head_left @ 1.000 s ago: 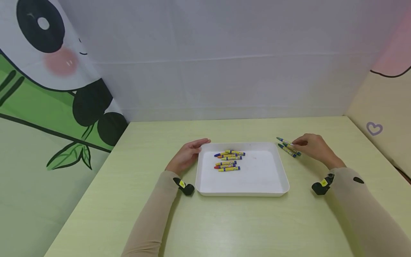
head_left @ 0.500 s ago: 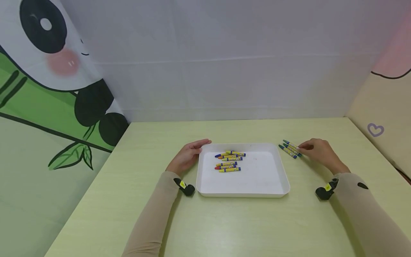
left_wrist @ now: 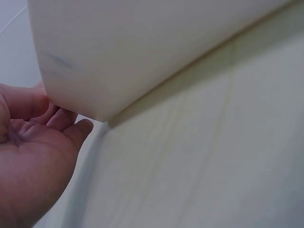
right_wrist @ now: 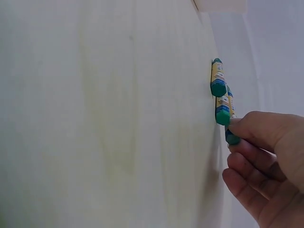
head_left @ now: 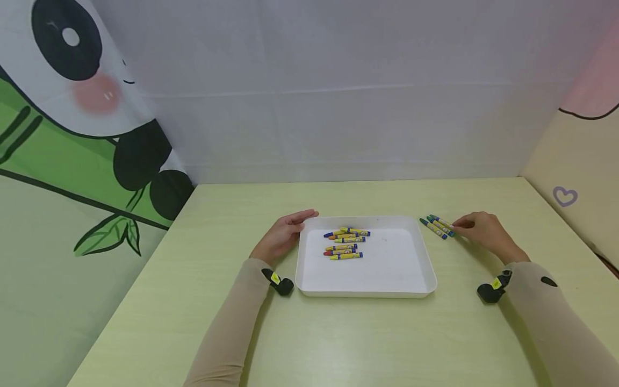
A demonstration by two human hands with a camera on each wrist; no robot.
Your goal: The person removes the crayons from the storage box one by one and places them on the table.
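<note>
At the back left corner of the white tray, my left hand grips its edge. The left wrist view shows the thumb against the tray wall and the other fingers around the corner. Beyond the tray's right side, three crayons with green tips lie side by side on the table. My right hand pinches the blue-banded end of the farthest crayon between thumb and index finger. The nearest green crayon and the middle one lie against it.
Several yellow-wrapped crayons lie in the tray's left half, among them a red crayon and a yellow crayon. The pale table ends at a white cloth wall. Printed panels stand at both sides.
My right hand has moved right and slightly nearer, drawing the farthest green crayon into line beside the other two. The left hand stays at the tray corner.
</note>
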